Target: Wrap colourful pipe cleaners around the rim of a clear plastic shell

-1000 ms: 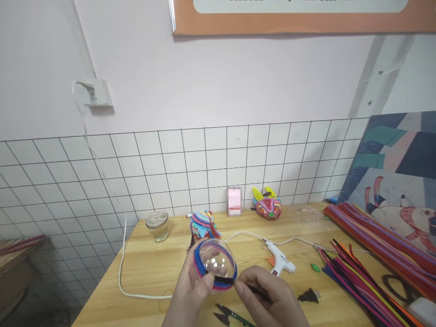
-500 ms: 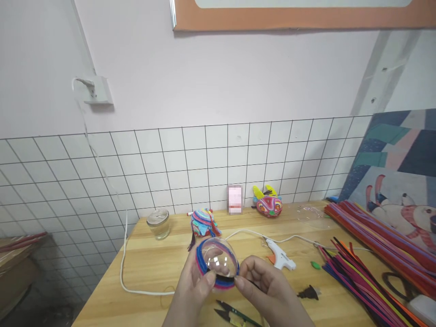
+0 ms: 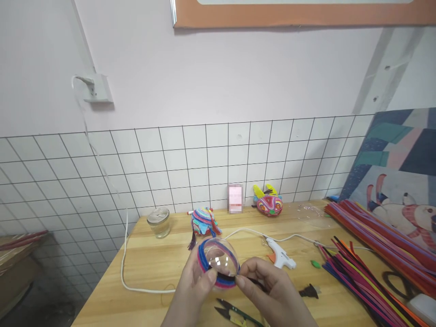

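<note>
A clear plastic dome [image 3: 222, 255] ringed with blue, pink and black pipe cleaners sits in my left hand [image 3: 195, 282], its thumb pressed on the near rim. My right hand [image 3: 267, 284] is closed in a pinch at the dome's right edge, on a black pipe cleaner [image 3: 225, 277] that lies along the near rim. Part of that strip trails under the right fingers, and its far end is hidden. Just below both hands, thread snips [image 3: 235, 312] lie on the wooden table [image 3: 136, 272].
Behind the hands stand a tasselled pipe-cleaner piece [image 3: 204, 221], a glass jar [image 3: 159, 222] and a colourful animal-face craft [image 3: 269, 204]. A white glue gun [image 3: 279, 254] and black plug [image 3: 309, 291] lie to the right, near bundled pipe cleaners [image 3: 357, 272]. A white cord [image 3: 143, 289] crosses the left side.
Both hands keep their hold, and the dome has shifted very slightly to the right. The view has tilted down a touch; little else differs.
</note>
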`<action>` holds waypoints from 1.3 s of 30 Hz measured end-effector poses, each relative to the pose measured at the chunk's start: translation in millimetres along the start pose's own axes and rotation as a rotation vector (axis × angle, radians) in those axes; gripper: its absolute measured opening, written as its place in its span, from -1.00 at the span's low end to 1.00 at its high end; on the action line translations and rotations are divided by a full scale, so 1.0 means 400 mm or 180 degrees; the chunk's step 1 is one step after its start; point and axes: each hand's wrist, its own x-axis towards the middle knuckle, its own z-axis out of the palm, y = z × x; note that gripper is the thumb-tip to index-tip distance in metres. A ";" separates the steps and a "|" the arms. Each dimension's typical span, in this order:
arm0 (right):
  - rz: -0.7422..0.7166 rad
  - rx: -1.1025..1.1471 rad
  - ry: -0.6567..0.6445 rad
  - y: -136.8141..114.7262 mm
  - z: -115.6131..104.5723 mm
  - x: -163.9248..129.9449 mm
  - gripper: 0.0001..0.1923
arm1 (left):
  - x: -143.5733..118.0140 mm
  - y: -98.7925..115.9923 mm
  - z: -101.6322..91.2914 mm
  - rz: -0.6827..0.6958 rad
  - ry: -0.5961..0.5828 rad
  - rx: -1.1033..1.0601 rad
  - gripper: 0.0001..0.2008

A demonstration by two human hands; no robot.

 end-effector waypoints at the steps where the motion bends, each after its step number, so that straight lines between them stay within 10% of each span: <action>1: -0.0020 -0.0014 0.0080 0.001 0.002 -0.001 -0.68 | 0.000 0.001 0.000 -0.0017 0.0005 -0.0012 -0.48; 8: -0.0035 0.0096 0.0401 0.006 0.016 0.003 -0.69 | 0.013 -0.006 -0.019 -0.0217 -0.0132 -0.0015 -0.48; 17: 0.0404 0.0252 0.0237 0.006 0.013 0.023 -0.09 | 0.028 -0.023 -0.044 -0.0520 -0.0424 -0.0137 -0.33; 39: 0.0369 0.0240 0.0048 0.023 0.019 0.028 -0.33 | 0.024 -0.009 -0.033 -0.0534 -0.0498 -0.0473 -0.64</action>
